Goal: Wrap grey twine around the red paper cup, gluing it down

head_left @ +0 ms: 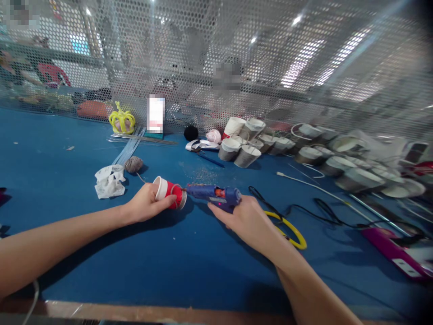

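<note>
My left hand [147,203] is wrapped round a red and white paper cup [163,188], tilted onto its side with its base toward the right. Grey yarn circles the cup near that base, and a strand leads back toward a grey yarn ball [133,164]. In my right hand [246,221] is a blue hot glue gun [213,194], its nozzle at the yarn-wound end of the cup. Whether the nozzle touches the cup I cannot tell. A small red light shows on the gun's body.
Several grey yarn-covered cups [248,156] stand at the back right. Crumpled white paper [110,181] lies left of the cup. A yellow ring [297,234], black cable and purple power strip [392,253] are at right. A perforated metal screen [192,58] rises behind the blue table [135,266].
</note>
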Tool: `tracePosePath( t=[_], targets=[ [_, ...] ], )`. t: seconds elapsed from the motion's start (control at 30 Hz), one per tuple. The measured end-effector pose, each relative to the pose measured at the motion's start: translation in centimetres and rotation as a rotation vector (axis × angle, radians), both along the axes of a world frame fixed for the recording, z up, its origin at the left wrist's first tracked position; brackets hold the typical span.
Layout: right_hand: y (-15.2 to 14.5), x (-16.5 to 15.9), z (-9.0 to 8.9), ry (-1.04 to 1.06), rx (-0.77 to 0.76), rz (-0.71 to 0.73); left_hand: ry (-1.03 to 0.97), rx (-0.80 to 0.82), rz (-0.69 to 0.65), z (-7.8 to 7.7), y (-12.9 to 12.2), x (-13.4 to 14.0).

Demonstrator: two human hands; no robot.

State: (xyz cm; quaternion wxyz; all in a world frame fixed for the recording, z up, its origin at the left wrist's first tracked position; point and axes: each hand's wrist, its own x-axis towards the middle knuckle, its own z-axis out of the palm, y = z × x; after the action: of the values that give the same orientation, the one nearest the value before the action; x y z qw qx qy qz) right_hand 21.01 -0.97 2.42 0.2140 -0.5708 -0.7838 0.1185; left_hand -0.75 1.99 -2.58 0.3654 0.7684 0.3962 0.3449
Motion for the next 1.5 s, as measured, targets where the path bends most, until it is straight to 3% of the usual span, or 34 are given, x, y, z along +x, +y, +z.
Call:
tracePosePath(
  t=[0.37,0.6,0.9,1.1,1.5],
  targets=[
    [-0.8,-0.3,0.7,0.019,-0.074,-0.032,-0.110,-0.206,0.084,-1.0,0.8,-0.2],
    [-1.2,-0.5,0.9,-0.010,-0.069,-0.019,-0.252,-0.303,0.065,-0.5,0.9,0.0],
    [-1.1,-0.6,0.8,-0.020,-0.017,-0.031,-0.251,-0.314,0.110,-0.4,0.9,0.2],
    [-1.2,-0.5,0.5,-0.059,-0.005,0.036,-0.300,-0.380,0.100,0.0,0.8,0.3],
    [-1.1,-0.4,0.4,-0.071,0.051,0.059,-0.292,-0.349,0.098,0.0,0.8,0.2]
  ],
)
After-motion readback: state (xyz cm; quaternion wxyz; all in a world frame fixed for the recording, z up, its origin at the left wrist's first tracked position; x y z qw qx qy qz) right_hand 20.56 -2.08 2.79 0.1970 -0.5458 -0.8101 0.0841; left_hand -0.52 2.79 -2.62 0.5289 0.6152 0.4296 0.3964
